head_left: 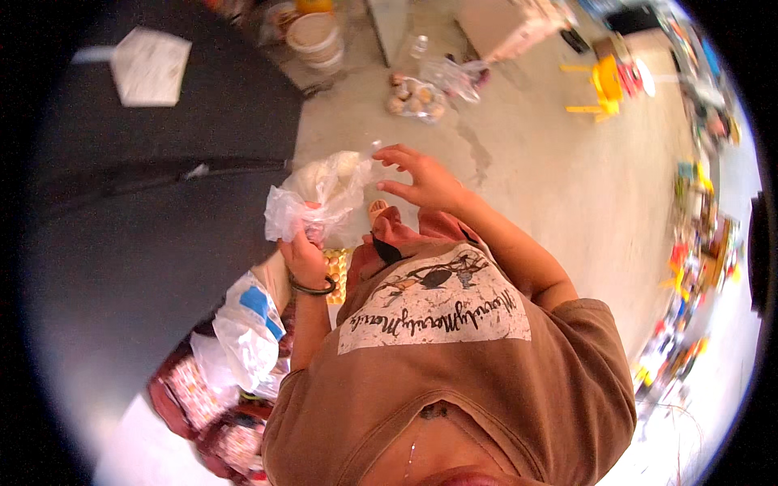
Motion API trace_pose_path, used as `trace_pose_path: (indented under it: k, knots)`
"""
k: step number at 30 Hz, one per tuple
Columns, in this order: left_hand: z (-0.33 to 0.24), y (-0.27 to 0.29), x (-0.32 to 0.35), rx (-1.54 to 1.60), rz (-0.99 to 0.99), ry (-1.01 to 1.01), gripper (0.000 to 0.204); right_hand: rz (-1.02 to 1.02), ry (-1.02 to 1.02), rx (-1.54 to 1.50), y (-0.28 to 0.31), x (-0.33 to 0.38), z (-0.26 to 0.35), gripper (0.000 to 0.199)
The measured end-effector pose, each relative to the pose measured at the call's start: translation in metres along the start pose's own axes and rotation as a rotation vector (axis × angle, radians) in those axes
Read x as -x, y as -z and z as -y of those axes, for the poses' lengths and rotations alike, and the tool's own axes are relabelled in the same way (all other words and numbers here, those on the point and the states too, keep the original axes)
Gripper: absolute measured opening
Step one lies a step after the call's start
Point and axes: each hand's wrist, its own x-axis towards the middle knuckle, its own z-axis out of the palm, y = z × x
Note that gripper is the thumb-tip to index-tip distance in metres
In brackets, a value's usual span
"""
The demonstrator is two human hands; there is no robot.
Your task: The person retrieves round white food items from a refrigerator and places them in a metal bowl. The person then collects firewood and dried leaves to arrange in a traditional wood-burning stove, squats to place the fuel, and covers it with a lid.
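In my left hand (304, 253), which has a dark bracelet at its wrist, I grip a thin clear plastic bag (284, 212) by its gathered part. Pale, rounded lumps (344, 166) show through the plastic; their kind is too blurred to make out. Just right of the bag, my right hand (423, 180) hangs with its fingers apart and nothing between them. Its fingertips come close to the bag's edge; whether they touch it I cannot tell.
A dark surface (203, 235) fills the left. Ahead on the floor (535, 146) lie a clear bag of brownish round things (415, 99) and a crumpled bag (462, 77). A pale bucket (314, 39), cardboard box (510, 24) and yellow chair (604, 87) stand farther off. White bags (247, 340) lie lower left.
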Motion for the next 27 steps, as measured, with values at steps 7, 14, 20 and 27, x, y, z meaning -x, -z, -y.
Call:
trace_pose_path:
  k: [7, 14, 20, 27]
  knots:
    - [-0.001, -0.168, 0.001, -0.196, 0.519, -0.395, 0.024, -0.391, -0.153, 0.069, 0.087, 0.093, -0.055, 0.056]
    - [0.02, -0.376, 0.081, -0.125, 0.729, -0.087, 0.027, -0.633, -0.315, 0.081, 0.223, 0.272, -0.186, 0.03]
    - [0.037, -0.597, 0.164, -0.131, 0.871, -0.061, 0.031, -1.018, -0.418, -0.501, 0.384, 0.419, -0.243, 0.021]
    - [0.039, -0.883, 0.251, -0.106, 1.139, -0.048, 0.034, -1.294, -0.238, -0.728, 0.587, 0.537, -0.318, 0.016]
